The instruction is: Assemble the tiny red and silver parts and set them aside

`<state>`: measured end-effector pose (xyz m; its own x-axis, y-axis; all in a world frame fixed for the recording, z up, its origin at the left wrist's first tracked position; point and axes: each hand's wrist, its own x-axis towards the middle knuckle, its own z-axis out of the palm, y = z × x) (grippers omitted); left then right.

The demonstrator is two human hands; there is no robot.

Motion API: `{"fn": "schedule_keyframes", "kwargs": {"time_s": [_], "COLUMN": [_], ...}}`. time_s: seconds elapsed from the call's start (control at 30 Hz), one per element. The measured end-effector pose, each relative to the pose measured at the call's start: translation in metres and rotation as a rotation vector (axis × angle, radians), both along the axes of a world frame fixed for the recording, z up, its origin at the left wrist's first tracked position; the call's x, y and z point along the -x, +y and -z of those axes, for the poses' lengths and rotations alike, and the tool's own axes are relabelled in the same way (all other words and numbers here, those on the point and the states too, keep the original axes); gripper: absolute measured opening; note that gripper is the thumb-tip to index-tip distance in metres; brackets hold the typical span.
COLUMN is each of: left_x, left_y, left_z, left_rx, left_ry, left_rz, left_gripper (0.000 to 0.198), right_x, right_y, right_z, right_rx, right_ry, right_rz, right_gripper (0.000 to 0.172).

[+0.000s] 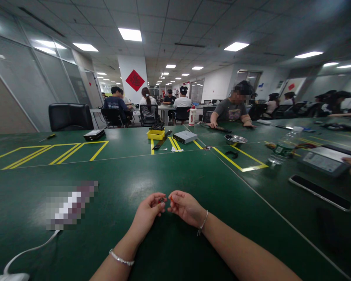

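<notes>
Both hands come together above the green table [117,175], close to its near middle. Between the thumb and fingers of my left hand [150,207] is a small dark piece [161,200], too small to name. My right hand [187,207] pinches a small orange piece [172,198], mostly covered by the fingertips. The fingertips of the two hands are almost touching, with a narrow gap between them. Whether the two pieces are joined cannot be made out. Each wrist wears a bracelet.
A phone [320,192] and a water bottle [283,148] stand to the right, near a grey box-shaped device [324,160]. Farther back are a yellow tray [156,135], a silver box [185,136] and a metal bowl [235,139]. A white cable [32,249] runs at left. Another person [234,105] sits opposite.
</notes>
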<state>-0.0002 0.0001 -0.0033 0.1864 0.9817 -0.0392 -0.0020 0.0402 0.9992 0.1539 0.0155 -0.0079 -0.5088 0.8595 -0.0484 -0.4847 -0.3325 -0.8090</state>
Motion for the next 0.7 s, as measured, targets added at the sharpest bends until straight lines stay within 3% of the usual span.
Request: {"fn": "schedule_keyframes", "kwargs": {"time_s": [0.13,0.4,0.7], "left_x": [-0.0022,-0.0032,-0.0018], "left_y": [-0.0003,-0.0005,-0.0007], "left_z": [-0.0022,-0.0028,0.0002], "left_rx": [0.035,0.006,-0.060], "left_ry": [-0.089,-0.033,-0.058], "left_rz": [-0.001,0.001,-0.026], "left_gripper": [0.033,0.022,0.029], "right_x": [-0.0016,0.0005,-0.0001], "right_y": [-0.0006,-0.0015,-0.0010], "right_z": [0.0008,0.0006,0.0020], "right_rx": [-0.028,-0.017,-0.018], "right_ry": [0.000,-0.021,-0.014], "right_rz": [-0.017,-0.007,-0.013], "right_gripper": [0.018,0.014,0.019]}}
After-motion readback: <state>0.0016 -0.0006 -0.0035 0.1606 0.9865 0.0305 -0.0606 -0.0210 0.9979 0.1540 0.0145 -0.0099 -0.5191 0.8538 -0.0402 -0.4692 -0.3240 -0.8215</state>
